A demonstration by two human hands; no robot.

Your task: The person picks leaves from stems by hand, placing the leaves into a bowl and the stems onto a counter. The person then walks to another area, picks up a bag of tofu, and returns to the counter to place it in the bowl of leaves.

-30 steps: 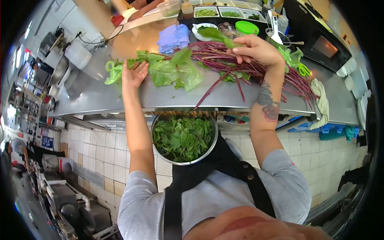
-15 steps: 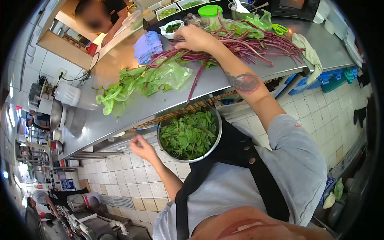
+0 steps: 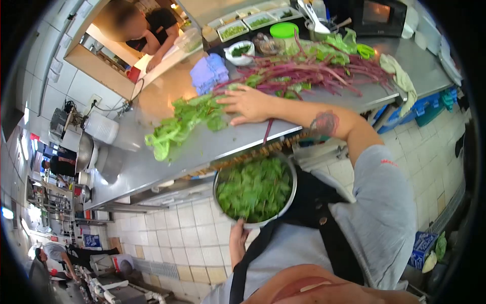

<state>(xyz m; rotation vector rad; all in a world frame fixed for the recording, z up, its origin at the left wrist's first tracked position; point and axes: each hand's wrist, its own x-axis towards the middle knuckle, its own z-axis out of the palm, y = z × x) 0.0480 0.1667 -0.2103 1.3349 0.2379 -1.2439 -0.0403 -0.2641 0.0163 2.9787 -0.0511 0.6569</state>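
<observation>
My right hand [image 3: 248,104] lies palm down on the leafy greens [image 3: 190,119] on the steel counter [image 3: 136,169], its fingers spread. Just behind and to the right of it is a heap of long purple stems [image 3: 314,71]. My left hand [image 3: 238,237] grips the near rim of a metal bowl [image 3: 292,195] full of loose green leaves [image 3: 253,190]. The bowl is held against my apron, below the counter's front edge. A blue cloth [image 3: 208,73] lies behind my right hand, beside a white bowl [image 3: 239,52] of chopped greens.
Trays of chopped greens [image 3: 260,20], a green lid [image 3: 284,30], green scissors [image 3: 365,50] and a microwave [image 3: 377,17] line the back. A pale cloth [image 3: 400,76] hangs over the counter's edge. A person [image 3: 162,33] leans at the hatch; others stand far left.
My right hand has moved from beside the white bowl down onto the leafy greens. My left hand, free before, now holds the metal bowl's rim. The view has shifted.
</observation>
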